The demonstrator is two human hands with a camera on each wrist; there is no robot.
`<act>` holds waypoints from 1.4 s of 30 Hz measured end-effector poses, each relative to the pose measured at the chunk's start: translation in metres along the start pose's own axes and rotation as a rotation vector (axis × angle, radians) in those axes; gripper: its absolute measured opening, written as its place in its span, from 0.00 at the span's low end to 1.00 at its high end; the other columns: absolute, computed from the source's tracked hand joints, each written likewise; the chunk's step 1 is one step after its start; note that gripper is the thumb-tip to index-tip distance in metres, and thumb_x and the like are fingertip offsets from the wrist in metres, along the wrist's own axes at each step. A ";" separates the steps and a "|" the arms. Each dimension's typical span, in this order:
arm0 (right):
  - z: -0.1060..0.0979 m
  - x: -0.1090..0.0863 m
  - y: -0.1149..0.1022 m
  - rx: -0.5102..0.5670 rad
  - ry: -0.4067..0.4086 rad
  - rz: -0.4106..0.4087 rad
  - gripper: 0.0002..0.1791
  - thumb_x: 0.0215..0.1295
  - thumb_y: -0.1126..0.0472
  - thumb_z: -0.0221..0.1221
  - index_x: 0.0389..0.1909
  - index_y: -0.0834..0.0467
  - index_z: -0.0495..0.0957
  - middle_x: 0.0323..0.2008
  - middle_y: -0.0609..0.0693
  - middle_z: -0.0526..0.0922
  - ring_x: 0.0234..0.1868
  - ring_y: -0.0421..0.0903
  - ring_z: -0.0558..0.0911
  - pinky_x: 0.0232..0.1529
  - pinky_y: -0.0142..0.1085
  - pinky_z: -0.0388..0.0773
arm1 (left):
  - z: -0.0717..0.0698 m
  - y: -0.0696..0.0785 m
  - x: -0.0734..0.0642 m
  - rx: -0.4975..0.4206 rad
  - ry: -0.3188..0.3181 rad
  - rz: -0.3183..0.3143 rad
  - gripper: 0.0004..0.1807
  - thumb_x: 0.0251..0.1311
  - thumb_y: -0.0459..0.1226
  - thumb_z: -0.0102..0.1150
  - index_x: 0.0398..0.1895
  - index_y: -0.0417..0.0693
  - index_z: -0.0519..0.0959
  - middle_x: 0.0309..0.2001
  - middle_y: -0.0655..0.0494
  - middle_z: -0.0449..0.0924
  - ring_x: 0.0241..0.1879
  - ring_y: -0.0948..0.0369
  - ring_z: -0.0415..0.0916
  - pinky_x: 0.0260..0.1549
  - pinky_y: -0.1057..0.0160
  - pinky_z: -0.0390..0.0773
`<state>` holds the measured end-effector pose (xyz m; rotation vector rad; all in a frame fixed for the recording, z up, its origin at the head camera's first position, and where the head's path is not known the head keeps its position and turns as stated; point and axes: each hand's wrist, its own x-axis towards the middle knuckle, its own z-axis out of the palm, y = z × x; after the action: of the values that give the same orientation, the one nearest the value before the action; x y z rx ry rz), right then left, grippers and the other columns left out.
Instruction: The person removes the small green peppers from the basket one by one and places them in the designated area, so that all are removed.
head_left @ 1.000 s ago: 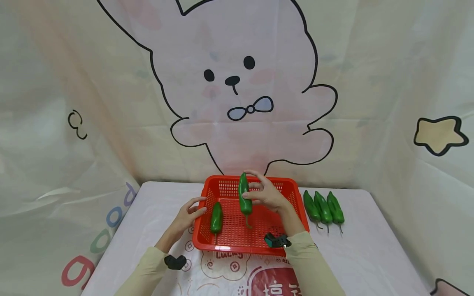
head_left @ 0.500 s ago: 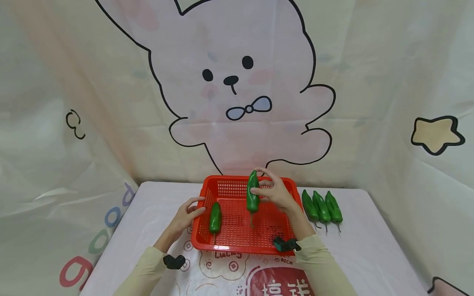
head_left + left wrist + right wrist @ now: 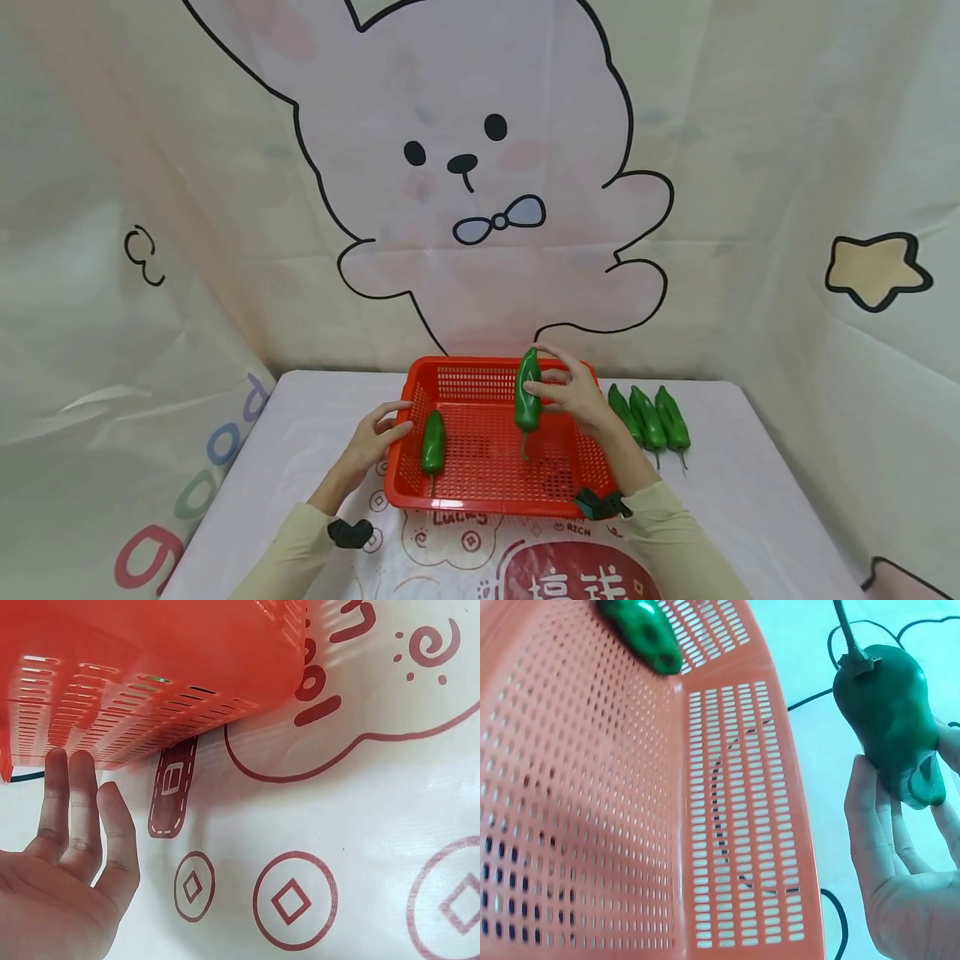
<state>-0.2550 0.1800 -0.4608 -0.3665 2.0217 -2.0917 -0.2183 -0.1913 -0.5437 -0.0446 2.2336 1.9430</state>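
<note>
My right hand [image 3: 581, 402] pinches a long green pepper [image 3: 528, 396] between thumb and fingers, stem hanging down, above the red plastic basket [image 3: 502, 506]. In the right wrist view the pepper's stem end [image 3: 889, 705] faces the camera, and the fingers [image 3: 870, 832] lie along its sides. Another green pepper [image 3: 433, 443] lies inside the basket near its left wall. At the basket's left rim, my left hand [image 3: 371, 437] rests with extended fingers. Seen from the left wrist, the fingertips [image 3: 81, 761] are at the slotted outer wall [image 3: 150, 697].
Three green peppers [image 3: 648, 418] lie side by side right of the basket, the leftmost partly hidden by my right arm. A white printed cloth [image 3: 750, 500] covers the table. A patterned curtain [image 3: 712, 292] hangs behind it. Dark cable [image 3: 845, 922] shows beyond the basket.
My right hand has moved to the right over the basket, carrying the pepper. The left hand stays at the left rim, and the pepper in the basket has not moved.
</note>
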 end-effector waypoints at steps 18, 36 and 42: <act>-0.060 -0.032 0.007 -0.149 0.061 0.028 0.40 0.68 0.61 0.67 0.77 0.54 0.61 0.54 0.69 0.76 0.45 0.53 0.85 0.42 0.46 0.86 | 0.000 -0.001 -0.002 0.005 0.022 0.002 0.28 0.67 0.42 0.66 0.69 0.51 0.72 0.56 0.41 0.77 0.50 0.40 0.80 0.40 0.47 0.85; -0.142 -0.083 0.018 -0.277 0.225 0.052 0.37 0.69 0.58 0.67 0.75 0.59 0.63 0.50 0.62 0.82 0.43 0.45 0.86 0.43 0.40 0.85 | 0.000 -0.002 -0.004 0.010 0.018 -0.005 0.27 0.69 0.40 0.64 0.70 0.51 0.71 0.58 0.40 0.75 0.53 0.39 0.78 0.43 0.46 0.84; -0.163 -0.100 0.024 -0.356 0.254 0.043 0.36 0.70 0.58 0.66 0.74 0.61 0.64 0.56 0.69 0.77 0.46 0.39 0.84 0.43 0.38 0.84 | 0.000 0.001 -0.003 0.012 0.008 -0.003 0.27 0.70 0.39 0.63 0.70 0.51 0.71 0.60 0.39 0.75 0.53 0.39 0.78 0.43 0.46 0.84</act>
<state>-0.2127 0.3655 -0.4931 -0.1120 2.5322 -1.8267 -0.2154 -0.1911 -0.5422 -0.0546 2.2488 1.9311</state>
